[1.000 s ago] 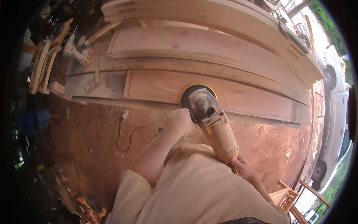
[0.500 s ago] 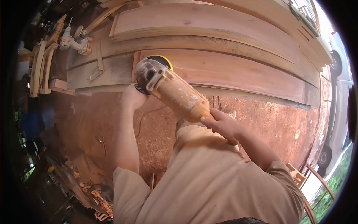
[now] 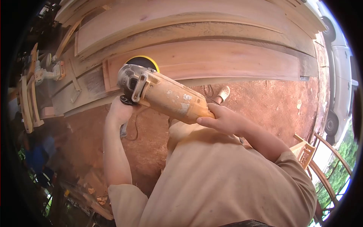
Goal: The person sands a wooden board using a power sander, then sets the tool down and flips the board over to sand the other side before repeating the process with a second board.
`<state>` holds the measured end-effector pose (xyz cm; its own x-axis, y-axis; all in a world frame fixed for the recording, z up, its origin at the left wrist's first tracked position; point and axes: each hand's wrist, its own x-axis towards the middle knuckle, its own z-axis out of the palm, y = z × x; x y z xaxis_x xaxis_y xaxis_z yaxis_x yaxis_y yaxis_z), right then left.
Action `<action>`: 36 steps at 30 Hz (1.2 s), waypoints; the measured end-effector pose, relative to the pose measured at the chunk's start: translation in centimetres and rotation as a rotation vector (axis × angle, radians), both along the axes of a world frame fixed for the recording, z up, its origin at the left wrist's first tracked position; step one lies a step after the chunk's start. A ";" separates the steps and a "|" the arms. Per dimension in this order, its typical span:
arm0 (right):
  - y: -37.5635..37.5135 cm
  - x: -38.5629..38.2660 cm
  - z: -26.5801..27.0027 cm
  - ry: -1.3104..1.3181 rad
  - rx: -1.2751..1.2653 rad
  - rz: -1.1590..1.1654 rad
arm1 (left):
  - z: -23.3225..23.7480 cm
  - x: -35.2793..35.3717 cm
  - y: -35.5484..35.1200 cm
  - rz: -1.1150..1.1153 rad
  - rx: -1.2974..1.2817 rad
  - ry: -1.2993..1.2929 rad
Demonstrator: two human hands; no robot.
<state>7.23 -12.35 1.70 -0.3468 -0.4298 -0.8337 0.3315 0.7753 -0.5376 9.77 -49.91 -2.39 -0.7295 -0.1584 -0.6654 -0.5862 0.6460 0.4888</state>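
Note:
An orange, dust-covered disc sander (image 3: 170, 94) lies across the front of my body, its round black pad with a yellow rim (image 3: 145, 62) over the left part of a reddish wooden board (image 3: 234, 58). My left hand (image 3: 121, 110) is wrapped around the black side handle near the tool's head. Around the rear end of the sander's body, my right hand (image 3: 224, 118) is closed. The tool covers part of the pad, so whether the pad lies flat on the wood is hard to tell.
Behind the board lie more long planks (image 3: 181, 15). A dusty cordless drill (image 3: 49, 72) and wooden frame pieces (image 3: 30, 98) are at the left. My shoe (image 3: 224, 92) rests on reddish ground. A wooden chair (image 3: 304, 151) and parked vehicle (image 3: 342, 72) stand at the right.
My view has turned and shifted, so the bench things sit further left. The sander's pad is slightly further right of the board's left end. Both hands keep their hold; my shoe shows more fully.

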 end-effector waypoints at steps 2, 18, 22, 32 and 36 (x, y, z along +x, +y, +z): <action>3.3 1.2 -0.5 0.060 -0.063 -0.125 | 0.6 -1.2 3.5 -0.033 0.065 -0.015; 28.7 6.4 2.8 0.044 0.019 -0.702 | 1.9 -11.2 33.7 -0.526 -0.008 -0.082; 32.9 7.6 2.4 0.012 0.052 -0.794 | 2.2 -12.4 38.4 -0.549 0.016 -0.092; 35.6 9.3 1.0 0.133 -0.022 -0.904 | 1.9 -15.8 44.5 -0.713 0.000 -0.094; 35.3 9.4 1.1 0.096 -0.007 -0.967 | 2.4 -18.2 46.2 -0.787 -0.020 -0.157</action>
